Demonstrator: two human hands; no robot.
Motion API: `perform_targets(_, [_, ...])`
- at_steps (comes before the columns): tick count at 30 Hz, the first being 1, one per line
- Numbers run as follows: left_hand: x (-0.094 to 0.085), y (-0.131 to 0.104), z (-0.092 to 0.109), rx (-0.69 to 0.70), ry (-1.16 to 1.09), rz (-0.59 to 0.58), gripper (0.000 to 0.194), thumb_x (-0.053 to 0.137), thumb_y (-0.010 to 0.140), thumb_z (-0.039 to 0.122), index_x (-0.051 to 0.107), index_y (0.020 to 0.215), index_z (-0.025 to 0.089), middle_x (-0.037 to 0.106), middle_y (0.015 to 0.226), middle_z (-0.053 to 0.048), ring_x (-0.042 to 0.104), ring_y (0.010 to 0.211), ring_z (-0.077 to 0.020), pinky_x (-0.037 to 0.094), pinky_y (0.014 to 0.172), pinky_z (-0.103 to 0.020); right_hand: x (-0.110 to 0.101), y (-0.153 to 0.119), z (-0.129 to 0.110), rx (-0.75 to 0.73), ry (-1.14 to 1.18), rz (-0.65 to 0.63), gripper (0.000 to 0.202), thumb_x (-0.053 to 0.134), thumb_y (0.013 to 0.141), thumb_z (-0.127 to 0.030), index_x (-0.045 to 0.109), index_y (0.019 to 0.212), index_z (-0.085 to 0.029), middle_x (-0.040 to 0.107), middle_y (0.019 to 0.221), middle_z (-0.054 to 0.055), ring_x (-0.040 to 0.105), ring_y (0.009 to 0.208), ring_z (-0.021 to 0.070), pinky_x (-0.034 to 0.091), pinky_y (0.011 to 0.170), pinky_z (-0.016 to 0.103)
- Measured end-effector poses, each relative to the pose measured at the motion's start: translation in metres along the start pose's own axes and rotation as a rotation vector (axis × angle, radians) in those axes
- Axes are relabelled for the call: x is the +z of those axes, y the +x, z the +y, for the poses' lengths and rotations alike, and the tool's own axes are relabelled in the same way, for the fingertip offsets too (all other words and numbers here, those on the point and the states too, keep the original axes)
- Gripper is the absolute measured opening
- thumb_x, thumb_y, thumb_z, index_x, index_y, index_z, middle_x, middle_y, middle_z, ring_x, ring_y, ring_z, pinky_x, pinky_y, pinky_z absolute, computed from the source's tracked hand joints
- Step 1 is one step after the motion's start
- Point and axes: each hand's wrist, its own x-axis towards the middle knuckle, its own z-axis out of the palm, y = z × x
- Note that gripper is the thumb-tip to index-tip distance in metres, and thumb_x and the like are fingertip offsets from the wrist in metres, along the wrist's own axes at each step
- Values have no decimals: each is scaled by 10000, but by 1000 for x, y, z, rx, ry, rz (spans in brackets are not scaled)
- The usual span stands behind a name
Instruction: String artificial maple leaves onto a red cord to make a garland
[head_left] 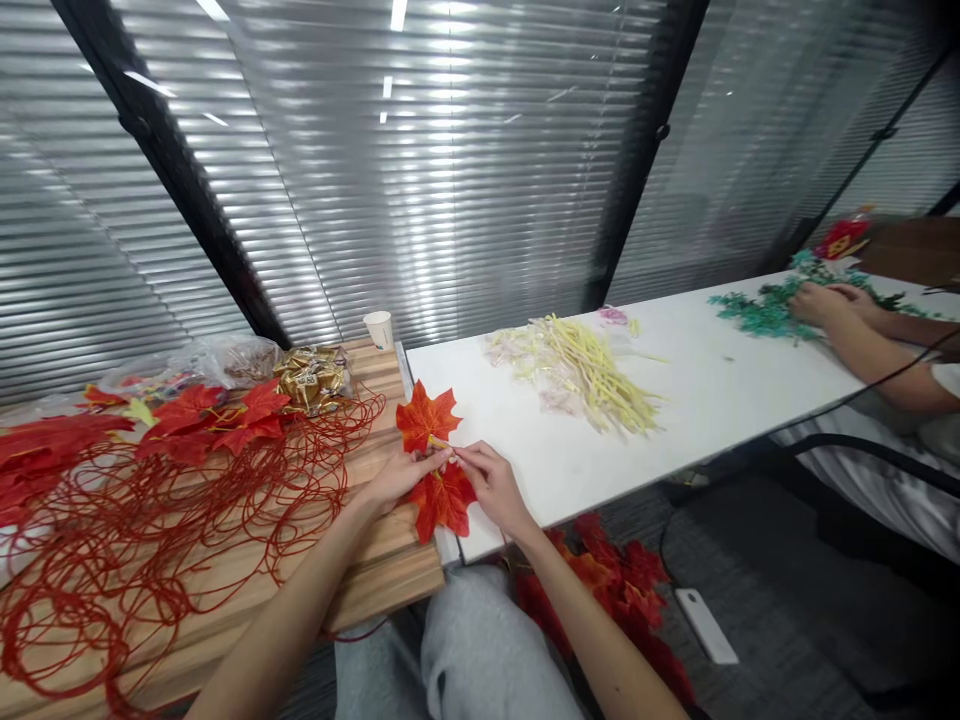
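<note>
We pinch two maple leaves by their stems, left hand and right hand fingertips closed, seemingly fine work needing steadiness next.

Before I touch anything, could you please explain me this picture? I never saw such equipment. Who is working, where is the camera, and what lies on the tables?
There is no robot here, only a person's two bare hands. The single picture comes from a camera worn on the head, looking forward and down.

The left hand and right hand meet at two orange-red leaves, their fingertips pinching between them. The exact grip is too small to tell.

On the wooden table, at left, are tangled red cords, more red leaves, gold packets and a white cup. The white table bears pale yellow strips. Far right, another person's hands handle green foliage.
</note>
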Motion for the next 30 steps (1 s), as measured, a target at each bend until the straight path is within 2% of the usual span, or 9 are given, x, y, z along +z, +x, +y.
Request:
perform_targets(5, [1,0,0,15,10,7,401,693,634,387,583,929,139,637,967,-81,574,869,-192,426,822,-311,1,0,3,21,-7,17,280,463,831,-206,632,1054,-217,571,803,34,518,723,140,415,674,260])
perform_targets(9, [0,0,-2,59,18,4,377,690,642,372,571,919,145,633,951,-70,574,865,-190,429,825,-319,3,0,7,111,60,55,315,503,795,-235,583,1097,-196,562,772,17,499,621,116,409,584,232])
perform_targets(14, [-1,2,-5,68,24,0,377,682,643,404,577,893,143,633,932,-77,577,851,-197,435,812,-328,3,-1,12,199,79,129,189,556,755,-302,598,879,-165,595,758,26,449,498,91,367,475,215])
perform_targets(18, [-2,3,-7,78,26,-4,395,682,639,420,580,896,139,633,939,-84,580,847,-197,435,805,-325,3,-2,11,225,87,113,202,544,767,-354,594,809,-163,561,592,-5,417,451,94,329,429,211])
perform_targets(20, [-3,3,-7,76,22,-3,402,685,638,416,576,908,139,633,945,-86,580,852,-198,435,804,-323,3,-2,9,215,99,89,203,529,782,-352,602,815,-165,567,596,-2,453,484,107,355,452,217])
perform_targets(24, [-4,4,-9,79,24,1,397,687,640,402,572,919,143,630,953,-86,579,855,-198,434,806,-325,2,-1,4,156,120,80,162,531,793,-308,622,806,-175,625,766,41,562,674,150,439,601,254])
perform_targets(30, [-3,3,-7,93,33,7,407,690,624,423,585,898,141,635,941,-84,577,847,-202,441,793,-324,1,-1,5,116,104,82,162,532,802,-295,648,822,-184,632,837,59,582,780,173,457,699,287])
